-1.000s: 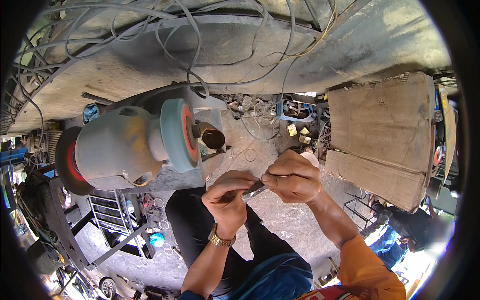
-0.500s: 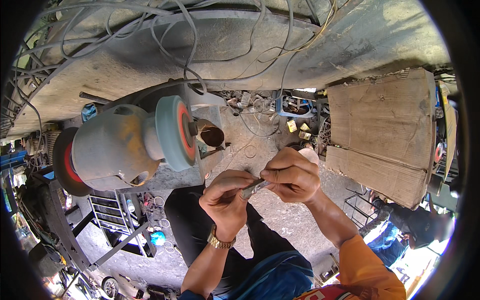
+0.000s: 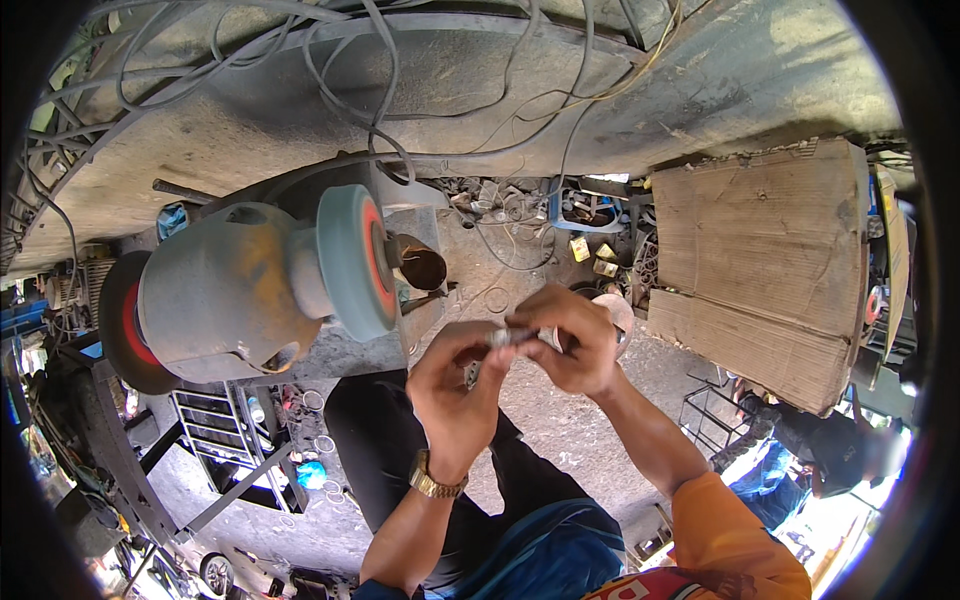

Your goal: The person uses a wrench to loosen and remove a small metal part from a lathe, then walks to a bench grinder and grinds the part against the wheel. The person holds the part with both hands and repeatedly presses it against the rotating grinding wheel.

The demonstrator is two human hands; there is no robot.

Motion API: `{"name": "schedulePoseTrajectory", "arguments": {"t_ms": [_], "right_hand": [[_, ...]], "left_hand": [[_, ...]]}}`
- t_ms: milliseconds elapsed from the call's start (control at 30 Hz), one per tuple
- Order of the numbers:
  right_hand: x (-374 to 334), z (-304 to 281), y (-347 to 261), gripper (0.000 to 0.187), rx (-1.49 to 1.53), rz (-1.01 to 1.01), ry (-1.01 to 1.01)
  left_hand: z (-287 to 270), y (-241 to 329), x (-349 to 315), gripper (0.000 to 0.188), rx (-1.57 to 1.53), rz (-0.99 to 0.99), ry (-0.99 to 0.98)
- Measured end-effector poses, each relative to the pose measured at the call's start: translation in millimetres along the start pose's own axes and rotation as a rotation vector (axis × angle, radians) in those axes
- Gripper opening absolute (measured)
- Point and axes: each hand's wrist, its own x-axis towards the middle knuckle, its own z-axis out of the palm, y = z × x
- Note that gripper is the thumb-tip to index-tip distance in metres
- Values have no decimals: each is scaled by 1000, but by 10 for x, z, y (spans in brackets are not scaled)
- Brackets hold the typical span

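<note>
My left hand [image 3: 452,392], a gold-coloured watch [image 3: 438,476] on its wrist, comes up from below with thumb and fingers pinched together. Facing it, my right hand [image 3: 572,345] pinches from the other side. Between the fingertips is a small greyish metal piece [image 3: 508,337], partly hidden and blurred, so its exact kind cannot be made out. Both hands hold it in front of my knees, apart from the bench grinder [image 3: 220,290] on the left. The grinder's grey-green wheel [image 3: 350,262] with a red centre is the part nearest my left hand.
A rusty metal cup [image 3: 425,268] stands beside the grinding wheel. Loose cables [image 3: 380,90] hang along the metal panel at the back. At right leans a big cardboard sheet [image 3: 765,250]. A blue crate [image 3: 585,218] holds metal bits. Another person [image 3: 815,450] is at far right.
Both hands have turned the small metal piece, and its end now points differently. My right hand has shifted slightly left; the left fingers have risen a little. The view has shifted slightly.
</note>
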Motion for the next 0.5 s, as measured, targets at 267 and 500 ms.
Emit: {"name": "schedulePoseTrajectory", "arguments": {"t_ms": [267,500], "right_hand": [[-296,463,1487,30,-231,941,-85],[-288,1422,2340,26,-571,803,-244]], "left_hand": [[-215,-485,22,36,1083,-281,-559],[-434,-553,-40,32,1100,-304,-536]]}}
